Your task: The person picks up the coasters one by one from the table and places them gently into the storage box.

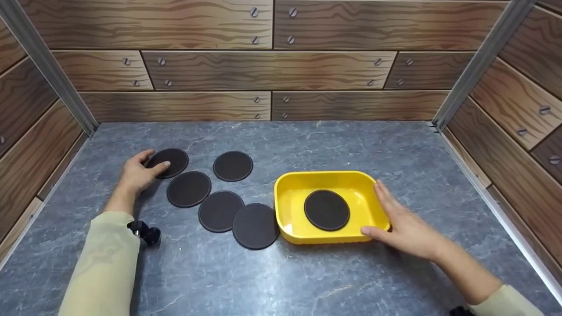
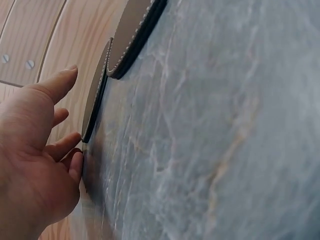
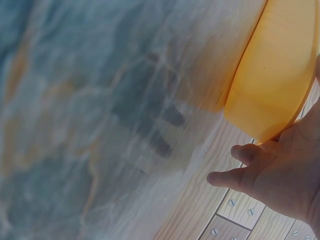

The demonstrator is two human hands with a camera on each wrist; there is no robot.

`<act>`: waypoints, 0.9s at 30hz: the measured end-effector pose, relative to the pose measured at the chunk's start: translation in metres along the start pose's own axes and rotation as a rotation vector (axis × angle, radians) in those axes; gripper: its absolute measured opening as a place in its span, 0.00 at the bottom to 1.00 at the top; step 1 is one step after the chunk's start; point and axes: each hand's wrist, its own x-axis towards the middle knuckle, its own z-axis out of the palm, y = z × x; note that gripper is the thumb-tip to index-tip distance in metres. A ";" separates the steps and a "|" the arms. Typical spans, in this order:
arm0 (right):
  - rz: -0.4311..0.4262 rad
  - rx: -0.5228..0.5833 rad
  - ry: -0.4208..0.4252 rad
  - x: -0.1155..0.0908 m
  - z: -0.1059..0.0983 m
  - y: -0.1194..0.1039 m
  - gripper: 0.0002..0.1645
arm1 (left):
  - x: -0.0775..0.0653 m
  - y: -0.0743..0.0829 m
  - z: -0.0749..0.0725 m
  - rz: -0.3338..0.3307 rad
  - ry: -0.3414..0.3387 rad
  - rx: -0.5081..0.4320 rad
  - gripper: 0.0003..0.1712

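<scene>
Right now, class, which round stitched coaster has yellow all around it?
The coaster inside the yellow plastic tray; the other five visible coasters are all outside it.

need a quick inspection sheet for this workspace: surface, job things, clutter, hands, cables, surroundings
Surface: grey marbled tabletop
Job's things: yellow tray with one dark round coaster inside; five more coasters on the tabletop
Clutter: nothing seen
Left hand: at the far-left coaster, thumb above it, other fingertips by its edge
Right hand: against the tray's right end, thumb at the near corner
Cables: nothing seen
Surroundings: plank-patterned walls, grey metal corner posts
</scene>
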 end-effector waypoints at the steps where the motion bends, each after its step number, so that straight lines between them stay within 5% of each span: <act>1: -0.002 0.000 0.002 0.000 0.000 0.000 0.68 | 0.000 0.000 0.000 -0.004 -0.008 0.012 0.50; 7: 0.001 0.002 0.003 -0.001 -0.001 -0.001 0.68 | 0.000 0.000 0.001 -0.021 -0.041 0.098 0.53; 16: -0.006 0.003 0.009 -0.002 -0.001 -0.001 0.68 | 0.003 0.003 0.005 0.041 -0.033 0.279 0.55; 27: -0.001 -0.001 0.006 -0.001 0.000 0.000 0.68 | 0.005 0.005 0.007 0.060 -0.019 0.301 0.52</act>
